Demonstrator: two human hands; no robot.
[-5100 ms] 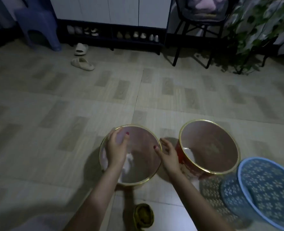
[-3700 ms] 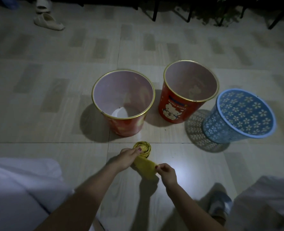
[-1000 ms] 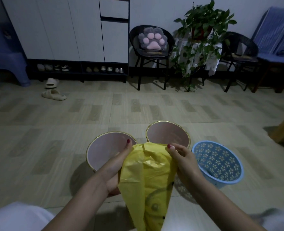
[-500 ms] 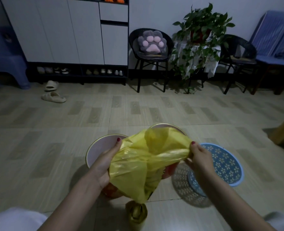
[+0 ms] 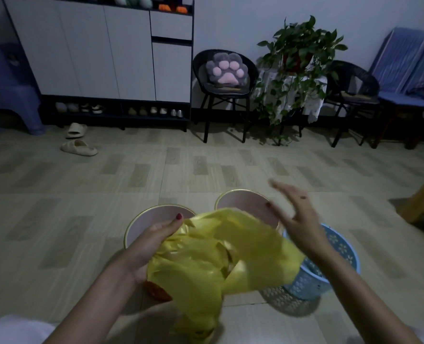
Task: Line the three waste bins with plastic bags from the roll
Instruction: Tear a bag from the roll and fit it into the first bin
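Above the floor, the thin yellow plastic bag [image 5: 220, 254] is now held only by the left hand [image 5: 151, 242]; the right hand [image 5: 297, 214] has let go, fingers spread. No bin is lined yet.

Pretty dim room: tiled floor [image 5: 156, 175], white cabinet [image 5: 101, 50] far left, black chair [image 5: 224, 93] with paw cushion [image 5: 227, 69], leafy plant [image 5: 297, 60] right.

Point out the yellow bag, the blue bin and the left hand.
yellow bag [image 5: 245, 247]: head view, middle of the crumpled plastic.
blue bin [image 5: 340, 247]: head view, inside of the perforated wall.
left hand [image 5: 153, 240]: head view, palm beside the bag.
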